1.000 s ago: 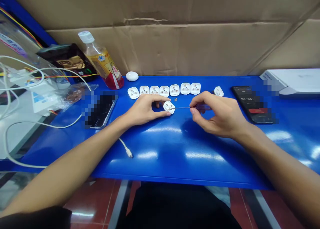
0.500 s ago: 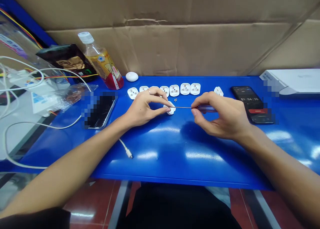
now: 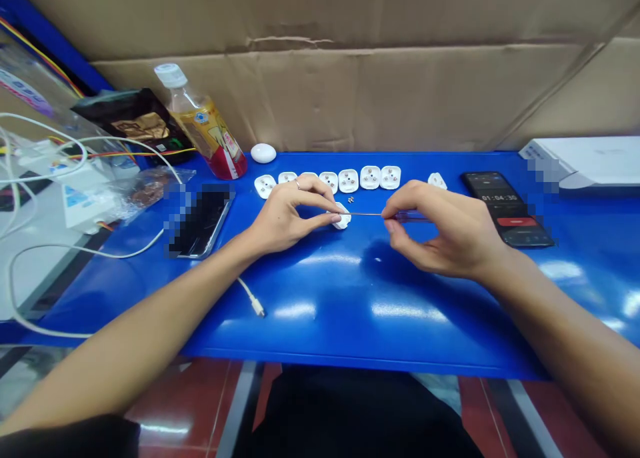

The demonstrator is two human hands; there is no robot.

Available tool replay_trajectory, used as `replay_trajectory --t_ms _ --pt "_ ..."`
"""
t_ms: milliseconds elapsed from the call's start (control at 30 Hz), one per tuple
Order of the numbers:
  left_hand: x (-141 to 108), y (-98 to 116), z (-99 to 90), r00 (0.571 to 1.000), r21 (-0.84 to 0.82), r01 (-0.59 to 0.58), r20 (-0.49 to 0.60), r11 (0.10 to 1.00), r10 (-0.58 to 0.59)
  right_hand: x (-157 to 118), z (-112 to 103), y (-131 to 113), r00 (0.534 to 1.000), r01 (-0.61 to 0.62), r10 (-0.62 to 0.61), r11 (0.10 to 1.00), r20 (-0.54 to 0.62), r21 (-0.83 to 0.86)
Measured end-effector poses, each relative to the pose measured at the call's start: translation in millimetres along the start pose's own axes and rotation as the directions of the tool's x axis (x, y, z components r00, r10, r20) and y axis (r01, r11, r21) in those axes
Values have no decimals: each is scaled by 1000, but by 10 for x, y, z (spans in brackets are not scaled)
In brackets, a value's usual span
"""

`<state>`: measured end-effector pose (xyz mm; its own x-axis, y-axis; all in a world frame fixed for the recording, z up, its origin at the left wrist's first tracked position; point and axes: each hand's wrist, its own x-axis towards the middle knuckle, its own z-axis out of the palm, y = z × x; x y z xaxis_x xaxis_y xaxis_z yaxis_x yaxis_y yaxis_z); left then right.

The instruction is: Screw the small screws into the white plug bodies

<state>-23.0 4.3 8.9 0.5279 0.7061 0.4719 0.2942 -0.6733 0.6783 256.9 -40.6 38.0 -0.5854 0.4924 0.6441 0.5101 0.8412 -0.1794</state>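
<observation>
My right hand (image 3: 440,231) is closed around a screwdriver (image 3: 407,216) with a clear, faintly purple handle. Its thin shaft (image 3: 363,214) lies level and points left, ending at the fingertips of my left hand (image 3: 300,213). Thumb and index finger of that hand pinch together at the tip; whatever they grip is hidden. Directly behind these fingertips shows a small white plastic plug piece (image 3: 343,222), and I cannot tell whether it is held or lies on the table. A few tiny screws (image 3: 351,199) lie just beyond. Several white square plug housings (image 3: 370,178) form a row behind.
On the blue table (image 3: 325,311), another white piece (image 3: 437,181) and a phone with a timer (image 3: 507,208) sit to the right, near a white box (image 3: 590,161). Leftward are a dark phone (image 3: 205,221), a drink bottle (image 3: 207,128), a white oval object (image 3: 263,153) and a cable plug (image 3: 257,307).
The screwdriver handle has turned slightly in my right fingers. My left hand stays almost still, pinched at the screwdriver's tip.
</observation>
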Motion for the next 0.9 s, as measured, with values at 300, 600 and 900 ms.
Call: replay_trajectory --t_ms 300,600,900 --pt "-17 1 35 999 34 -35 -20 999 35 -25 24 24 1000 -31 31 999 -4 -8" --pt "-19 -25 -9 999 104 35 20 994 -37 -40 38 30 999 -32 33 999 22 -40" --pt "-58 -123 6 983 166 133 104 977 -152 -23 40 35 997 -35 39 998 66 -60"
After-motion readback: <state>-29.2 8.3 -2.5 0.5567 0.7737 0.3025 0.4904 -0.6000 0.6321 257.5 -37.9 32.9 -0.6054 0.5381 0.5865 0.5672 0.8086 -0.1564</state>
